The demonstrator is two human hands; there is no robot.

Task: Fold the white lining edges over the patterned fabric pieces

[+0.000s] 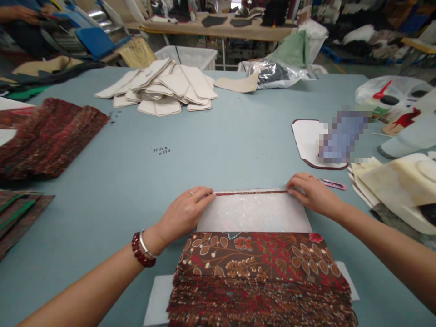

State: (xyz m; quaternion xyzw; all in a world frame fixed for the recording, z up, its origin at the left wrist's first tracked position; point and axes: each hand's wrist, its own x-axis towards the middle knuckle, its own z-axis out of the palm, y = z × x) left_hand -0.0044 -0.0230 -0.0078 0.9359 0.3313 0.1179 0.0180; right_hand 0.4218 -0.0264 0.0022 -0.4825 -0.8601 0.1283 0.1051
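My left hand and my right hand pinch the two ends of the far edge of a fabric piece. Its pale side faces up, and a narrow strip of the brown print shows along that far edge. Just nearer to me lies a thick stack of brown floral fabric, with red and tan leaf patterns. White sheets stick out from under the stack on both sides. A pink-handled tool lies on the table just beyond my right hand.
On the blue-grey table lie a heap of cream padded pieces, dark red fabric piles at left and a white panel with brown edging at right. Plastic bags and a yellowish-white object stand farther right.
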